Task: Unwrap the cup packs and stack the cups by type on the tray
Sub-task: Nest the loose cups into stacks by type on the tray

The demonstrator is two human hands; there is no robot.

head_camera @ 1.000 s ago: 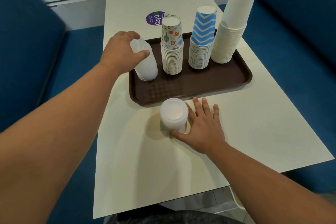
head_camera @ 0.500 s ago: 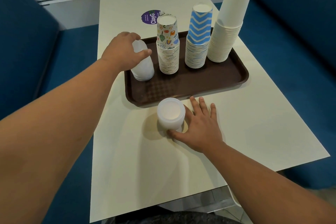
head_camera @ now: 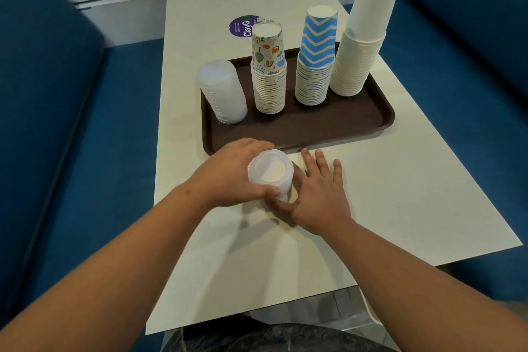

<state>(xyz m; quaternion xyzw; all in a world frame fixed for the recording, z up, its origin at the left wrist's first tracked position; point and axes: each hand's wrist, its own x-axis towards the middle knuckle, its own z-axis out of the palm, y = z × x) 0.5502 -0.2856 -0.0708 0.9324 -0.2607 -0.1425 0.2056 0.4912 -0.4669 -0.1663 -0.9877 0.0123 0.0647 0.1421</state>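
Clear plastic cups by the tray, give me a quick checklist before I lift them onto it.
1. Left hand wrapped round the loose clear cups: ok.
2. Right hand steadying them: not ok, it lies flat on the table, only the thumb touching.
3. Matching clear stack on the tray to add to: ok.
4. That stack upright: not ok, it looks to lean left.
5. Bare tray in front of the stacks: ok.
6. Wrapper fully off the loose cups: cannot tell.
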